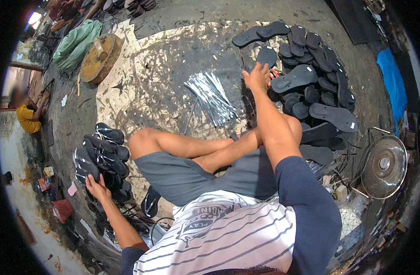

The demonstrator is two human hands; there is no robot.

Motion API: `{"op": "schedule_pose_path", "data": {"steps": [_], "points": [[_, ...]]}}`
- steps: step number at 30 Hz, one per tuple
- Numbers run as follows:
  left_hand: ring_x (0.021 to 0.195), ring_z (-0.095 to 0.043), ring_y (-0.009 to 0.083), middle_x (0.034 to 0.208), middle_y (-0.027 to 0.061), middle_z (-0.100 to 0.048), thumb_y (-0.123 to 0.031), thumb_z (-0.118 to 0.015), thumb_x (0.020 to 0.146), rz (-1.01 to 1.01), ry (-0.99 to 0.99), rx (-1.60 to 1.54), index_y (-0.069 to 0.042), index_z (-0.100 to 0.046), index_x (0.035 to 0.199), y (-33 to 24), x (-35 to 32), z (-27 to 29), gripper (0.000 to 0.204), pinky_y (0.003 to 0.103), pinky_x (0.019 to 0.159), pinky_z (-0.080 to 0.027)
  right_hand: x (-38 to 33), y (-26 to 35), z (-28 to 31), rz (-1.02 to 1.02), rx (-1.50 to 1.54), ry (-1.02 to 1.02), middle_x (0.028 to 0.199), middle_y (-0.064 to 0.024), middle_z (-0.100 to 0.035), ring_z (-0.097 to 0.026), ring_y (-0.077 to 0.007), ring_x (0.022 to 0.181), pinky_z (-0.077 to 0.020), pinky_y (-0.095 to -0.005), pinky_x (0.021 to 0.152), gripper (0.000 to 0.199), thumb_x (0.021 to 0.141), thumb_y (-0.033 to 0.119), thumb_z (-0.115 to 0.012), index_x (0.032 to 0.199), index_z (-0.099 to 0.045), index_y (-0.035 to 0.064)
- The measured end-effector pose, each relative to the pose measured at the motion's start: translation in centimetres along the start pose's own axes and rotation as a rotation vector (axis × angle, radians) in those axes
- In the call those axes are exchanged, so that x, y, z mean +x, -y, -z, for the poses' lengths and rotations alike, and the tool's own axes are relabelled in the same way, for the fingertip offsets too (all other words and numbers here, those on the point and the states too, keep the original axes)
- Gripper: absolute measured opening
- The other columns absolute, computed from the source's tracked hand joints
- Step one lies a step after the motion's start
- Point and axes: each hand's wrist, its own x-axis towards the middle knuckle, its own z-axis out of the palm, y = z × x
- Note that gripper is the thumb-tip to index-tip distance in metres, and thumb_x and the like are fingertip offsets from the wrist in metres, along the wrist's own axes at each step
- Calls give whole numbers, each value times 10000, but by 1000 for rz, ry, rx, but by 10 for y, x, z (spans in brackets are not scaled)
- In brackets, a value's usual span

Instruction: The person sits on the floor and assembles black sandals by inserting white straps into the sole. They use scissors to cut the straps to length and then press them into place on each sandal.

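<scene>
My right hand is stretched forward at the near edge of a pile of black sandal soles. Its thumb and fingers are at the near end of one black sole, which appears gripped between them. Out to the left, my left hand has its fingers on the heel end of a black flip-flop with light straps, on top of a heap of finished-looking flip-flops. Between the hands, beyond my crossed legs, a bundle of shiny black-and-silver straps lies on the stained floor sheet.
A single flip-flop lies by my left thigh. A round wooden block and green sack stand far left. A metal fan is at right, near a blue sheet. Another person sits far left.
</scene>
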Motion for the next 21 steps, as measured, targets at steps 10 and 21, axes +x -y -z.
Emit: {"op": "schedule_pose_path", "data": {"steps": [10,21], "points": [[1219,-563,252,1411,169,-526,-166,-666,980,30,744,-90,-28,-239,1574,-41,-128,-186,744,405,1027,-484,-163,140,51,746,1018,319,1247,-188,-579,-525,-374,1264,-396,-442,1092,448,740,84,-602,1187,-606,63],[1312,-472,250,1504,162,-390,-4,-645,912,-204,949,399,-41,-194,1585,-39,-182,-129,811,377,1095,-421,-85,62,-53,572,152,162,1097,-213,-688,-642,-417,1030,-507,-519,888,255,920,235,-637,1079,-685,43]]}}
